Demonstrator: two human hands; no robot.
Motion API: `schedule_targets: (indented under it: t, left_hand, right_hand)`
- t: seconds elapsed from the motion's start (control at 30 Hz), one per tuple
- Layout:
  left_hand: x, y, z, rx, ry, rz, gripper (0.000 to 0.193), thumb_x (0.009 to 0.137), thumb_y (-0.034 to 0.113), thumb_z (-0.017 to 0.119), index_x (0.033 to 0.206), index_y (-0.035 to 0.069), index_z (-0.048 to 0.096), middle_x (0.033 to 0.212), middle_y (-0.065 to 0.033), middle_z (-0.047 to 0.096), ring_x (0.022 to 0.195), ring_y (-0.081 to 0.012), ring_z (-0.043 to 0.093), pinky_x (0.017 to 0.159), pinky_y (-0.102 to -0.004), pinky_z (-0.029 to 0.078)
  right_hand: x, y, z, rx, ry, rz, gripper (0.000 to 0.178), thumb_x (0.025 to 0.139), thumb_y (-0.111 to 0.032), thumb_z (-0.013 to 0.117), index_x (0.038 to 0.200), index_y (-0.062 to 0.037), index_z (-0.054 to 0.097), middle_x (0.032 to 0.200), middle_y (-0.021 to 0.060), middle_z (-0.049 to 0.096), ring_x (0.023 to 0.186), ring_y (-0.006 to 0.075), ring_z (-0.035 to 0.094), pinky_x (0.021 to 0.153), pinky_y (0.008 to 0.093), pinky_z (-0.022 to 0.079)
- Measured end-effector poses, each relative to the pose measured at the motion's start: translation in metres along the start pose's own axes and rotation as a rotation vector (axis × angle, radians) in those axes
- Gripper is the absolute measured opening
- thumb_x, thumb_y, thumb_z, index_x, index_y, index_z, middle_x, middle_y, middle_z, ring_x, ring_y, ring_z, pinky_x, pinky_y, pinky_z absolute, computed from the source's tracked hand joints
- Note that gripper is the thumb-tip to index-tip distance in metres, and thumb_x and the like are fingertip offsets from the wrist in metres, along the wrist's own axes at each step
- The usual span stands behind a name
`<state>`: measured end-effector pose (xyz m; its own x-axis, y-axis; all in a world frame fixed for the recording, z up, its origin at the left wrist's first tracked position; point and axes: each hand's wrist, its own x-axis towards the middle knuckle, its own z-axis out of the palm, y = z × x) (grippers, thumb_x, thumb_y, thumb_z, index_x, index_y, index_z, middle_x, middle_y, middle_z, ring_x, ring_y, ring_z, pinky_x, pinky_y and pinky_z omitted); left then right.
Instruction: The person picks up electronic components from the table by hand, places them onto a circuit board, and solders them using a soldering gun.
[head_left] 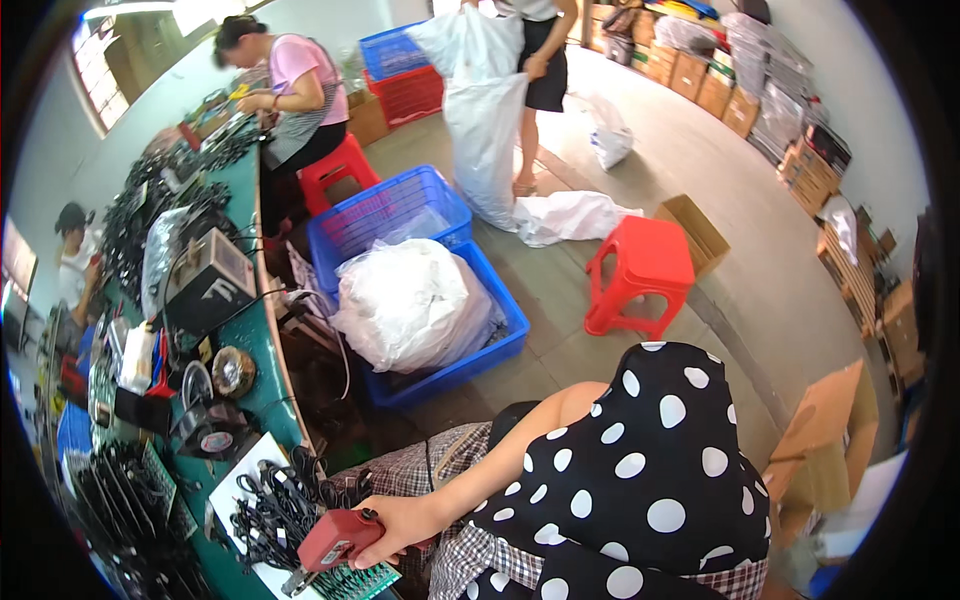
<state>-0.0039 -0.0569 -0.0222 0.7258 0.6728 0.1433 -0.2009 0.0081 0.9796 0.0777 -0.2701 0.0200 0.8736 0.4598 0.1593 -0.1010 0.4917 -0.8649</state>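
My right hand is closed around a red hand tool with a black knob on top and a metal tip pointing down to the left; its exact kind is unclear. Under and beside the tool, a bundle of black cables lies on a white sheet at the bench's edge. Part of a green circuit board shows just below my hand. My left hand is outside the picture.
On the green bench stand a metal box device, tape rolls and stacked boards. Blue crates, one holding a white sack, and a red stool are on the floor. Two people work nearby; another handles a sack.
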Motion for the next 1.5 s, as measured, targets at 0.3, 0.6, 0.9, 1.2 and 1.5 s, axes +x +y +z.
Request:
schedule_targets:
  t: [0.3,0.6,0.9,1.2,1.5]
  left_hand:
    - [-0.005,0.007,0.014,-0.064,0.076,0.033,0.015,0.077,0.001,0.059,0.089,0.005,0.052,0.082,-0.0067,0.052,0.068,-0.0173,0.051,0.061,-0.0266,0.041]
    - [-0.006,0.003,0.009,-0.063,0.098,0.064,0.014,0.078,0.002,0.059,0.089,0.004,0.051,0.079,-0.0056,0.052,0.066,-0.0156,0.05,0.059,-0.0244,0.04]
    - [0.013,-0.003,0.045,-0.147,-0.033,0.024,0.013,0.076,0.002,0.054,0.078,0.007,0.042,0.07,-0.0008,0.041,0.059,-0.0105,0.04,0.053,-0.0208,0.034]
    - [-0.01,0.013,0.018,-0.246,0.04,-0.328,0.019,0.077,-0.005,0.055,0.09,0.002,0.044,0.077,-0.0073,0.055,0.067,-0.0134,0.055,0.061,-0.0227,0.045]
    - [0.001,0.022,0.016,-0.184,-0.031,-0.456,0.024,0.079,-0.008,0.052,0.094,0.004,0.038,0.078,-0.0081,0.055,0.071,-0.0118,0.056,0.065,-0.0225,0.047]
  right_hand:
    - [0.002,-0.003,-0.006,-0.02,-0.046,0.031,0.025,0.08,-0.024,0.064,0.091,-0.003,0.056,0.054,0.0011,0.053,0.043,0.0075,0.05,0.041,0.0213,0.039]
    - [-0.006,-0.009,-0.005,-0.01,-0.035,0.021,0.026,0.08,-0.024,0.064,0.094,-0.0033,0.057,0.056,0.0002,0.053,0.045,0.0063,0.048,0.043,0.0209,0.038]
    - [-0.007,-0.03,-0.006,-0.083,0.016,0.171,0.026,0.081,-0.024,0.063,0.097,-0.0055,0.058,0.058,-0.0004,0.055,0.047,0.0051,0.048,0.045,0.0192,0.038]
    - [-0.009,-0.038,-0.019,-0.269,-0.055,0.411,0.048,0.078,-0.028,0.064,0.108,0.0052,0.047,0.094,0.0115,0.055,0.06,0.0155,0.052,0.057,0.0282,0.045]
    - [-0.009,-0.046,-0.027,-0.462,-0.144,0.642,0.054,0.07,-0.027,0.072,0.108,0.0024,0.049,0.078,0.0064,0.058,0.065,0.012,0.055,0.066,0.0241,0.044]
